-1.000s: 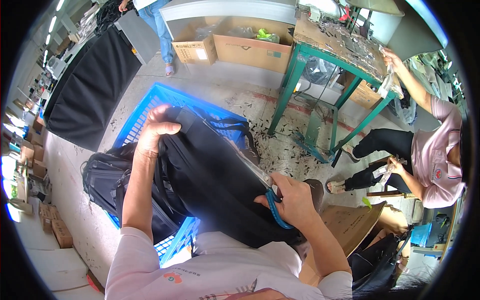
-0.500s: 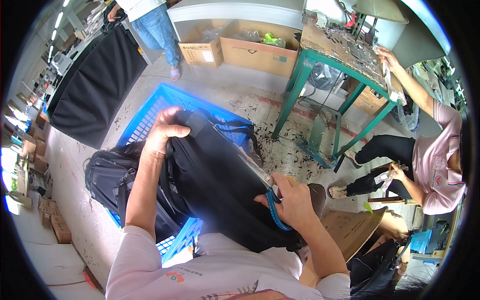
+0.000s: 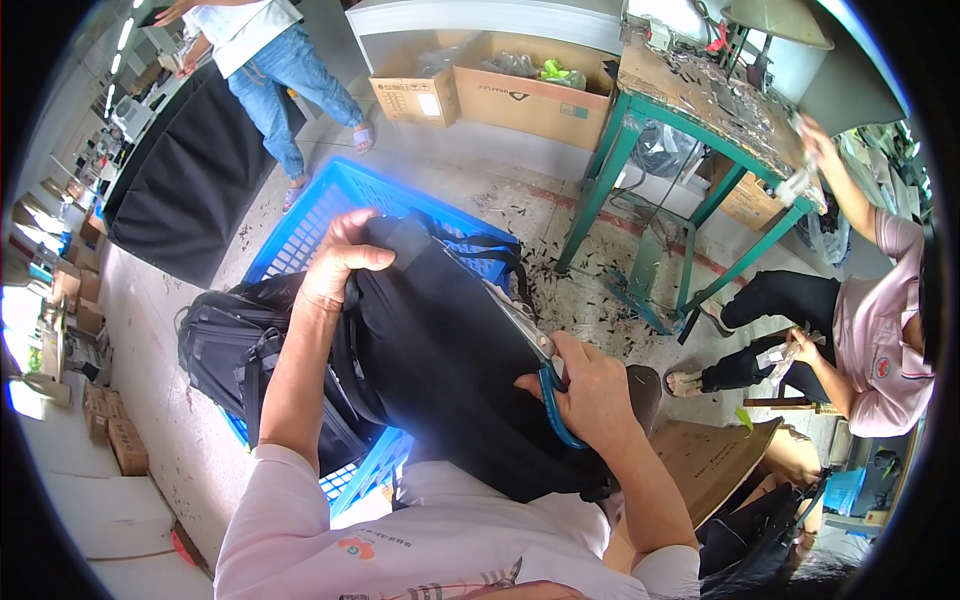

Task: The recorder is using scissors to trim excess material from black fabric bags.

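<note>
The left hand point(image 3: 345, 260) grips the upper end of a black bag point(image 3: 450, 390), with the thumb lying on top of the cloth. This bag is in front of the person's body and slopes down from the left hand toward the right; it covers part of a blue crate point(image 3: 318, 208). The right hand point(image 3: 592, 392) is closed around the blue handles of the scissors point(image 3: 562, 418). Their blades run along the bag's right edge; I cannot tell if they are apart. Another black bag point(image 3: 225, 340), with straps, rests on the crate at left. Farther right, a co-worker point(image 3: 885, 310) sits near a green-legged tabletop point(image 3: 690, 85), and dark scraps point(image 3: 560, 290) lie on the floor.
</note>
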A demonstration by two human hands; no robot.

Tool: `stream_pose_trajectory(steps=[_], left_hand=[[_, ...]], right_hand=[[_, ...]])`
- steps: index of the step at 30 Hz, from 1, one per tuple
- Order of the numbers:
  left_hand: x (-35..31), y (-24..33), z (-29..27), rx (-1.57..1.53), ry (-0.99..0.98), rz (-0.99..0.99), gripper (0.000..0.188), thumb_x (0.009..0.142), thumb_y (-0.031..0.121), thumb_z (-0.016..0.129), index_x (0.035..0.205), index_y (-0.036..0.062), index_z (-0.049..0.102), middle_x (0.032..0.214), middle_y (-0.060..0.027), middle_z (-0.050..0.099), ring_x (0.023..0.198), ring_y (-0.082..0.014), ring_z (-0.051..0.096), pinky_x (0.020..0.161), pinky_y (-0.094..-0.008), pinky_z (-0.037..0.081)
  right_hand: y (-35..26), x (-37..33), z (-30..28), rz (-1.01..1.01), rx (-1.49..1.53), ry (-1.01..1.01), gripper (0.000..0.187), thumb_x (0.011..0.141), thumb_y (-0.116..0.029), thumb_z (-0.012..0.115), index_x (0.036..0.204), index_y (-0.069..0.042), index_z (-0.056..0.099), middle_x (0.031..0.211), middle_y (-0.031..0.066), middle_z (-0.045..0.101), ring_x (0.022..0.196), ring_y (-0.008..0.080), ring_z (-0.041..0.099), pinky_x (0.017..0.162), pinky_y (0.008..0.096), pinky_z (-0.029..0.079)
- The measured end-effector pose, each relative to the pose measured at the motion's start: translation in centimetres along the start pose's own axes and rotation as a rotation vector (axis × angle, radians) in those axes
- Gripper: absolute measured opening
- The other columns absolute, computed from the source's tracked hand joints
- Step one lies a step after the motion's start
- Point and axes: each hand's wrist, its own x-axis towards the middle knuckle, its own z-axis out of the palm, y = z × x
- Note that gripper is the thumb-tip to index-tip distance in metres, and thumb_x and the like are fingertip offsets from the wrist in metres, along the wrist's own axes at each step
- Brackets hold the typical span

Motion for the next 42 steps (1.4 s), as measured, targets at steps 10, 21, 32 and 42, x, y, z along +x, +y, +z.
stream_pose_trajectory(steps=[10,21,32,42], left_hand=[[-0.1,0.2,-0.1,0.000,-0.069,0.007,0.039,0.053,-0.003,0.070,0.091,0.0023,0.061,0.082,-0.0020,0.063,0.072,-0.0116,0.058,0.066,-0.0218,0.046],[0.0,0.2,0.1,-0.005,-0.095,0.033,0.039,0.052,-0.004,0.071,0.089,0.0032,0.062,0.082,-0.0017,0.063,0.073,-0.0123,0.059,0.069,-0.0225,0.046],[0.0,0.1,0.0,0.006,-0.080,0.025,0.039,0.052,-0.002,0.072,0.089,0.0036,0.062,0.082,-0.0008,0.063,0.071,-0.0114,0.058,0.068,-0.0219,0.046],[0.0,1.5,2.7,0.090,-0.061,0.048,0.033,0.062,-0.001,0.072,0.094,0.0013,0.063,0.083,-0.0024,0.064,0.073,-0.0098,0.058,0.069,-0.0224,0.047]], right_hand=[[0.1,1.1,-0.4,-0.074,0.018,0.000,0.050,0.067,-0.037,0.074,0.096,-0.002,0.053,0.070,0.0140,0.055,0.057,0.0271,0.056,0.053,0.0360,0.044],[0.1,2.2,-1.0,-0.115,-0.013,-0.004,0.052,0.067,-0.035,0.074,0.100,-0.001,0.053,0.069,0.0133,0.057,0.056,0.0267,0.057,0.052,0.0347,0.045],[0.6,2.2,-0.5,-0.153,-0.002,0.004,0.048,0.070,-0.034,0.073,0.098,-0.001,0.054,0.067,0.0129,0.057,0.053,0.0271,0.056,0.051,0.0337,0.045],[-0.6,4.0,-1.5,0.061,0.439,-0.077,0.053,0.066,-0.028,0.077,0.104,-0.001,0.052,0.076,0.0133,0.058,0.066,0.0257,0.059,0.059,0.0339,0.046]])
